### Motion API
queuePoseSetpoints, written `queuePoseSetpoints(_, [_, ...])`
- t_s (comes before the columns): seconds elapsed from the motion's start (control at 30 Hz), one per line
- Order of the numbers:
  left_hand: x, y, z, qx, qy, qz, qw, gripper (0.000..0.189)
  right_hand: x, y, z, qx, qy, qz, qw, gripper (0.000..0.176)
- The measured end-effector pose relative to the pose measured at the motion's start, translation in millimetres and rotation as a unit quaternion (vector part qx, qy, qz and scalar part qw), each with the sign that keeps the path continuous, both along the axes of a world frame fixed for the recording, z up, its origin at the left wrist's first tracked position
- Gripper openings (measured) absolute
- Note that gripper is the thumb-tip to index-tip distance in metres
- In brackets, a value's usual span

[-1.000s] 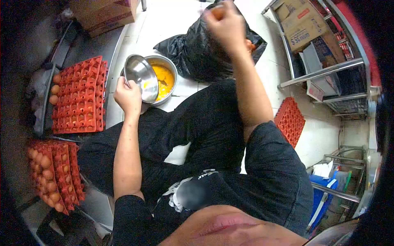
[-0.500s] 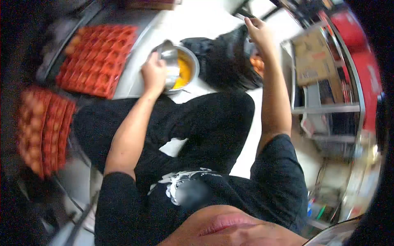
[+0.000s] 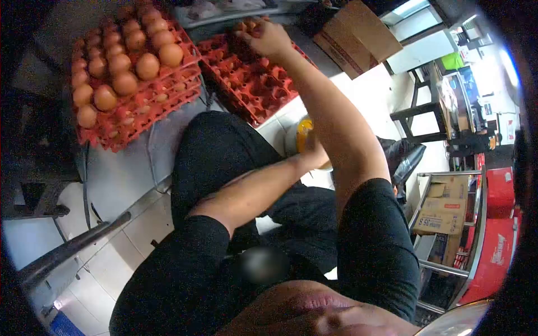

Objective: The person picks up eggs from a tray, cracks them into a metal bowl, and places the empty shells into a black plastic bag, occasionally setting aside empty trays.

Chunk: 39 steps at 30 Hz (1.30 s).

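My right hand (image 3: 269, 40) reaches to the far end of a red egg tray (image 3: 263, 92), its fingers curled round an egg among a few brown eggs (image 3: 249, 25). Most of the tray's nearer cups hold no egg. Below my right forearm, my left hand (image 3: 315, 152) is at a metal bowl (image 3: 290, 140) of yellow beaten-looking egg (image 3: 304, 132). The right arm covers much of that bowl, and the left fingers are hidden, so their hold does not show.
To the left stand stacked red trays (image 3: 162, 109) full of brown eggs (image 3: 124, 83). A cardboard box (image 3: 357, 39) lies beyond the tray. A black plastic bag (image 3: 406, 162) is right of my right arm, near a metal rack (image 3: 448, 271) with boxes.
My right hand has moved left from above the black bag to the eggs on the tray. The view has turned left, and the left hand remains by the bowl.
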State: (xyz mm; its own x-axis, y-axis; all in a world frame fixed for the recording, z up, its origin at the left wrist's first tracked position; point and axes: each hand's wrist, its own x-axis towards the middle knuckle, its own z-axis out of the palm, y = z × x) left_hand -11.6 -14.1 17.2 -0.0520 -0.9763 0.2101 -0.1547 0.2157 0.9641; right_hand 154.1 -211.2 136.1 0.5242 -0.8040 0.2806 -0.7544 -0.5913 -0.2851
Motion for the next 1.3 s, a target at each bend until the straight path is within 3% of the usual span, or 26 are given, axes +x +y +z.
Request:
queuePoseSetpoints(0.03, [6, 7, 4, 0.096, 0.151, -0.072, 0.981, 0.051, 19, -13, -17, -0.028, 0.031, -0.048, 0.998, 0.07])
queuePoseSetpoints(0.07, [11, 16, 8, 0.189, 0.296, -0.142, 0.925, 0.053, 37, -15, -22, -0.055, 0.062, -0.096, 0.992, 0.07])
queuePoseSetpoints(0.13, [19, 24, 14, 0.353, 0.548, -0.263, 0.711, 0.059, 61, -9, -26, -0.037, 0.083, -0.161, 0.983, 0.069])
queuePoseSetpoints(0.17, [18, 17, 11, 0.353, 0.545, -0.262, 0.714, 0.059, 68, -4, -22, -0.017, 0.108, -0.225, 0.968, 0.069])
queuePoseSetpoints(0.23, [20, 5, 14, 0.233, 0.36, -0.344, 0.835, 0.055, 70, -4, -16, -0.008, 0.115, -0.219, 0.969, 0.068])
queuePoseSetpoints(0.27, [25, 10, 17, 0.234, 0.359, -0.345, 0.835, 0.055, 66, -5, -15, -0.017, 0.111, -0.202, 0.973, 0.068])
queuePoseSetpoints(0.33, [28, 23, 25, 0.337, 0.471, -0.316, 0.752, 0.057, 52, -3, -8, -0.027, 0.112, -0.188, 0.976, 0.068])
queuePoseSetpoints(0.37, [6, 15, 0, 0.338, 0.471, -0.319, 0.75, 0.057, 43, 5, 4, 0.017, 0.038, -0.199, 0.979, 0.063])
queuePoseSetpoints(0.43, [-57, -13, -77, 0.08, 0.353, -0.266, 0.893, 0.055, 17, 1, 10, 0.059, -0.034, -0.212, 0.975, 0.058])
queuePoseSetpoints(0.47, [-60, -17, -82, 0.017, 0.233, -0.188, 0.954, 0.05, -4, -14, 0, 0.033, -0.196, -0.148, 0.969, 0.052])
queuePoseSetpoints(0.5, [-19, -6, -24, -0.029, 0.113, -0.113, 0.987, 0.046, -30, -24, -3, 0.006, -0.35, -0.079, 0.933, 0.046])
queuePoseSetpoints(0.53, [26, 7, 40, -0.062, -0.011, -0.03, 0.998, 0.042, -60, -22, 6, 0.154, -0.448, -0.062, 0.879, 0.041])
queuePoseSetpoints(0.57, [59, 21, 95, 0.039, -0.061, -0.052, 0.996, 0.031, -94, -15, 19, 0.294, -0.532, -0.044, 0.793, 0.036])
queuePoseSetpoints(0.6, [11, -5, 38, -0.029, -0.154, 0.078, 0.985, 0.021, -130, 3, 37, 0.421, -0.589, -0.016, 0.69, 0.035])
queuePoseSetpoints(0.63, [10, -14, 28, -0.117, -0.15, 0.082, 0.978, 0.015, -165, 24, 51, 0.533, -0.631, 0.012, 0.563, 0.034])
queuePoseSetpoints(0.7, [24, -11, 48, -0.047, -0.147, 0.078, 0.985, 0.013, -220, 49, 52, 0.519, -0.709, 0.012, 0.477, 0.038])
queuePoseSetpoints(0.77, [27, -11, 55, -0.035, -0.148, 0.1, 0.983, 0.016, -259, 88, 48, 0.471, -0.733, -0.048, 0.488, 0.036])
queuePoseSetpoints(0.87, [35, -10, 56, -0.022, -0.116, 0.117, 0.986, 0.015, -307, 142, 23, 0.406, -0.614, -0.119, 0.666, 0.029])
queuePoseSetpoints(0.9, [39, -8, 58, -0.024, -0.124, 0.126, 0.984, 0.013, -319, 155, 12, 0.376, -0.589, -0.156, 0.698, 0.028])
queuePoseSetpoints(0.97, [45, -9, 53, -0.031, -0.091, 0.124, 0.988, 0.01, -322, 185, -5, 0.287, -0.435, -0.188, 0.832, 0.031])
queuePoseSetpoints(1.0, [44, -14, 39, -0.03, -0.067, 0.127, 0.989, 0.01, -341, 182, -46, 0.136, -0.301, -0.148, 0.932, 0.034])
queuePoseSetpoints(1.1, [53, -19, 30, -0.059, -0.086, 0.128, 0.986, 0.009, -345, 212, -77, 0.085, -0.167, -0.172, 0.967, 0.025])
queuePoseSetpoints(1.13, [48, -14, 42, -0.054, -0.014, 0.12, 0.991, 0.011, -348, 212, -81, 0.026, -0.183, -0.171, 0.968, 0.025])
queuePoseSetpoints(1.17, [54, -17, 40, -0.05, -0.084, 0.118, 0.988, 0.012, -349, 207, -73, -0.044, -0.186, -0.156, 0.969, 0.027])
queuePoseSetpoints(1.27, [62, -24, 39, -0.018, -0.053, 0.102, 0.993, 0.01, -344, 209, -49, -0.149, -0.195, -0.2, 0.949, 0.027])
queuePoseSetpoints(1.3, [64, -29, 30, -0.014, -0.031, 0.098, 0.995, 0.009, -345, 210, -61, -0.102, -0.172, -0.199, 0.959, 0.026])
